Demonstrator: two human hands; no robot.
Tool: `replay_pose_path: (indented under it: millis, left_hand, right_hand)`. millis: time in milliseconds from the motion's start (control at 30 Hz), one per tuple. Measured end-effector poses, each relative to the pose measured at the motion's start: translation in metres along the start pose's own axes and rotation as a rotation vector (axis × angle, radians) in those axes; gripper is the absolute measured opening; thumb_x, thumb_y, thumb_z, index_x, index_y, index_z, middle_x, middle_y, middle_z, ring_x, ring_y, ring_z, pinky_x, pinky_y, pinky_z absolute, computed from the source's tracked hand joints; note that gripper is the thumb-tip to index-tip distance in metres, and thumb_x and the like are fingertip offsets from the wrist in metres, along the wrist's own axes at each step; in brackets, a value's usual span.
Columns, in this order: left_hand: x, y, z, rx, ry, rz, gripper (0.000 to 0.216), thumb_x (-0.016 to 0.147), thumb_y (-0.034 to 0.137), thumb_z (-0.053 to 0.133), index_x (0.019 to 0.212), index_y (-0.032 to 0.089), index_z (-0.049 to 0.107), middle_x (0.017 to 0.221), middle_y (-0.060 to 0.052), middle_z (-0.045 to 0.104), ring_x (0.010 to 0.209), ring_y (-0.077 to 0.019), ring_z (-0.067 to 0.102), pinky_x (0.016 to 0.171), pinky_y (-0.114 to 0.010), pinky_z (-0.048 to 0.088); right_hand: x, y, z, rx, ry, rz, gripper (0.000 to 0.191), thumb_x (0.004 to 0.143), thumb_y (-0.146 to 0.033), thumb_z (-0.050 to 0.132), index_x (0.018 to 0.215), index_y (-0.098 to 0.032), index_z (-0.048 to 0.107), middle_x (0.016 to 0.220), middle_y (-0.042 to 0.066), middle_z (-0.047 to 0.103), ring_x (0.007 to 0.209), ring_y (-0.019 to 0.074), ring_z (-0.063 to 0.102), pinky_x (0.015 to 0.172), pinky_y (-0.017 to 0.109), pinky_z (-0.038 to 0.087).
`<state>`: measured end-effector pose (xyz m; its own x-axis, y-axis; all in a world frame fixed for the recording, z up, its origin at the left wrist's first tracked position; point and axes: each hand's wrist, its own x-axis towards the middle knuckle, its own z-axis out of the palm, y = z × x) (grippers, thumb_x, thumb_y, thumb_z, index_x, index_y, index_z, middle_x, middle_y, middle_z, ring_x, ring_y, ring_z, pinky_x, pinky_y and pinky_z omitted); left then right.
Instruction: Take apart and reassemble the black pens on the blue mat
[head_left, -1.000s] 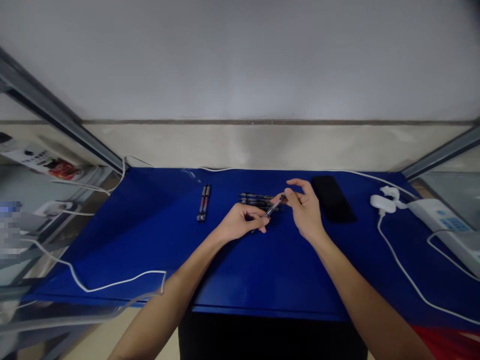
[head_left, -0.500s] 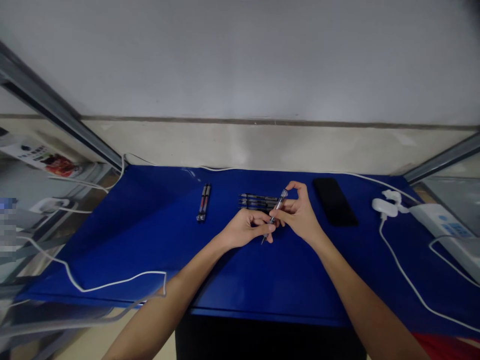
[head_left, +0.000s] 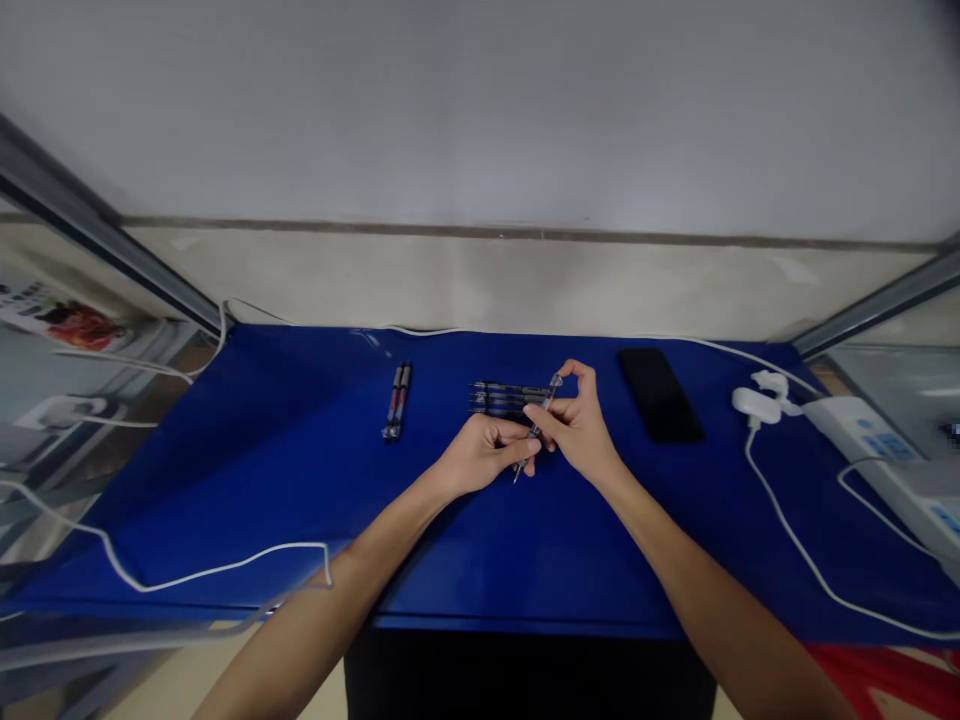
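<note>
A slim pen (head_left: 535, 431) with a clear, dark-tinted barrel is held at a slant above the blue table (head_left: 450, 560), its point down toward me. My left hand (head_left: 484, 456) is closed on the lower part, thumb and fingers pinching near the tip. Higher on the barrel, my right hand (head_left: 583, 428) grips with the thumb, and its bent index finger touches the top end. Just behind my hands lie several dark pens (head_left: 499, 397) side by side, partly hidden by my fingers. Two more pens (head_left: 397, 400) with reddish marks rest together to the left.
A black phone (head_left: 660, 394) lies right of my hands. Farther right are a white charger (head_left: 756, 405), its cable and a white power strip (head_left: 862, 432). A white cable (head_left: 225, 572) crosses the table's left front. A pale wall (head_left: 480, 275) stands behind.
The view has shifted slightly, so everything sits a little to the left. Both hands keep their hold on the pen, with hardly any change in grip.
</note>
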<state>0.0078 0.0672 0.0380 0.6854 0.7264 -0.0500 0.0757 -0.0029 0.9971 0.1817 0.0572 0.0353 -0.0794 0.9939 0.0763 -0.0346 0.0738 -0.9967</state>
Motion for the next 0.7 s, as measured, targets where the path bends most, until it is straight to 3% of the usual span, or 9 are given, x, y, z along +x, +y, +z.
replay_pose_path:
  millis: [333, 700]
  left_hand:
    - [0.004, -0.002, 0.007, -0.071, 0.042, 0.016, 0.040, 0.088, 0.048, 0.060, 0.077, 0.013, 0.073, 0.067, -0.003, 0.067, 0.058, -0.0097, 0.053, 0.061, -0.022, 0.040]
    - [0.002, 0.000, 0.009, -0.058, 0.023, -0.023, 0.042, 0.088, 0.048, 0.060, 0.070, 0.012, 0.071, 0.064, -0.004, 0.066, 0.056, -0.0093, 0.050, 0.059, -0.021, 0.038]
  right_hand:
    - [-0.002, -0.009, -0.003, -0.010, 0.009, -0.053, 0.055, 0.084, -0.030, 0.066, 0.119, -0.030, 0.024, 0.053, -0.013, 0.054, 0.037, 0.0096, 0.048, 0.040, 0.020, 0.040]
    - [-0.001, 0.004, 0.002, 0.017, 0.073, -0.025, 0.045, 0.085, -0.032, 0.065, 0.112, -0.030, 0.028, 0.047, -0.015, 0.048, 0.030, 0.0072, 0.040, 0.032, 0.015, 0.029]
